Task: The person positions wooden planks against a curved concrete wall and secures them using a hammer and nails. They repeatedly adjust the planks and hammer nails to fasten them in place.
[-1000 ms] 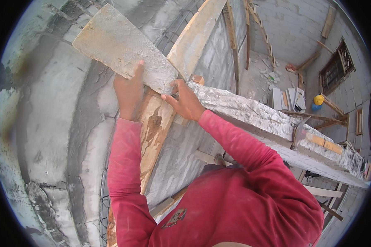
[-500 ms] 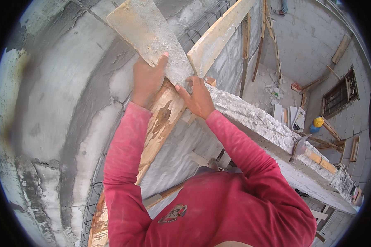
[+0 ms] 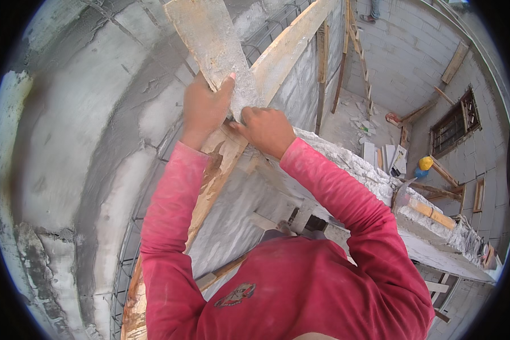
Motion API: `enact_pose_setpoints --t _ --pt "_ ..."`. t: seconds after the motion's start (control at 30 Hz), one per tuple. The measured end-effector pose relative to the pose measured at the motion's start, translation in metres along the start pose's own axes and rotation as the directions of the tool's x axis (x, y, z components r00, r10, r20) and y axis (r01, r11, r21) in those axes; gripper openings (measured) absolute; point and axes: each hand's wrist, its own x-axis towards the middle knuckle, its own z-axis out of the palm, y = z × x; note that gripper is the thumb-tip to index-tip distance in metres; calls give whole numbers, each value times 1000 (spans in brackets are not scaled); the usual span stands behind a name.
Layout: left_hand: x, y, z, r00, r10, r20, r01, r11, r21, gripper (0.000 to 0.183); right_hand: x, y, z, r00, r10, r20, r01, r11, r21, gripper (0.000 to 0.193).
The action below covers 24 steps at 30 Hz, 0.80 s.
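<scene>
A pale, mortar-crusted wooden board (image 3: 207,37) slants up and away in front of me. My left hand (image 3: 205,112) is closed on its left edge, with the thumb lying over the top face. My right hand (image 3: 266,130) is curled at the board's near end, fingers bent down against its corner; what lies beneath them is hidden. Just below both hands runs another long plank (image 3: 212,170) with peeling brown patches. A third board (image 3: 294,42) stands on edge to the right, its near end close beside the held board.
Steel rebar (image 3: 272,31) shows behind the boards. Rough grey concrete (image 3: 68,147) fills the left. On the right, a crumbly wall top (image 3: 345,156) carries a hammer (image 3: 399,192) and a wood strip (image 3: 430,212). Lower down are a barred window (image 3: 456,122), timber props and a yellow-and-blue object (image 3: 425,164).
The held board has turned slightly steeper, and its far end has shifted right. My right hand has moved a little down and left, its fingers more curled at the board's near end.
</scene>
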Motion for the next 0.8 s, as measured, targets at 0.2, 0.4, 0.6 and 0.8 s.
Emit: enact_pose_setpoints --t 0.2,0.4,0.6,0.8 --pt "1 -3 8 1000 3 10 -3 1000 0 38 -8 10 -9 995 11 103 -4 997 -71 40" --pt "-6 3 22 999 -17 40 23 988 -151 39 -30 18 -21 1000 -19 7 20 996 -90 44" --pt "-28 22 34 998 -19 -57 -2 938 -347 48 -112 7 -152 945 97 -313 -94 995 25 35" --pt "-55 44 44 989 -107 -105 29 823 -568 57 -280 49 -321 614 497 -613 -719 672 -175 19"
